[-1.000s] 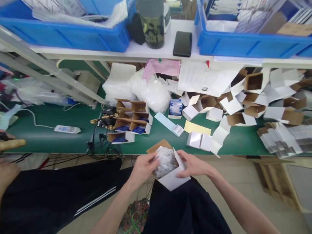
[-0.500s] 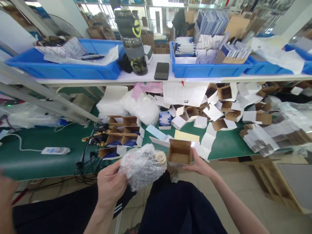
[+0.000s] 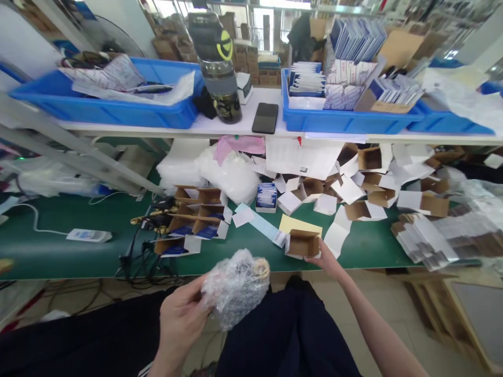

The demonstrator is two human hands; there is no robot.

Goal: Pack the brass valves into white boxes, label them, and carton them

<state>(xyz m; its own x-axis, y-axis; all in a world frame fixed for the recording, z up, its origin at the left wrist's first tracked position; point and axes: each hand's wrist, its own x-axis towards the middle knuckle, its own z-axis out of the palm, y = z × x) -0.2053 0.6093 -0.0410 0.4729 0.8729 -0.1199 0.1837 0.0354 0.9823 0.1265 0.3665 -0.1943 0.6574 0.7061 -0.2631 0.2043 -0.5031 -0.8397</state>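
My left hand (image 3: 184, 311) pinches the left side of a clear bubble wrap bundle (image 3: 238, 288) above my lap. Something round and gold-coloured shows at the bundle's upper right; the rest of its contents cannot be made out. At the bench's front edge, my right hand (image 3: 324, 259) grips a small open carton (image 3: 303, 245) by its right side. The carton is white outside and brown inside, its opening faces me, and nothing shows in it. Behind it lie a yellow sheet (image 3: 301, 225) and a light blue strip (image 3: 257, 224).
Cartons with blue packets (image 3: 196, 220) stand on the green bench (image 3: 243, 254) at left, near black cables with gold connectors (image 3: 157, 217). Loose open cartons (image 3: 353, 196) crowd the right. A shelf above holds blue bins (image 3: 129, 112), a bottle (image 3: 222, 78) and a phone (image 3: 265, 118).
My right hand has moved the carton a little right, over the bench edge, and tilted it. The bubble wrap bundle has come lower, toward me. A blurred hand at far left has left the view.
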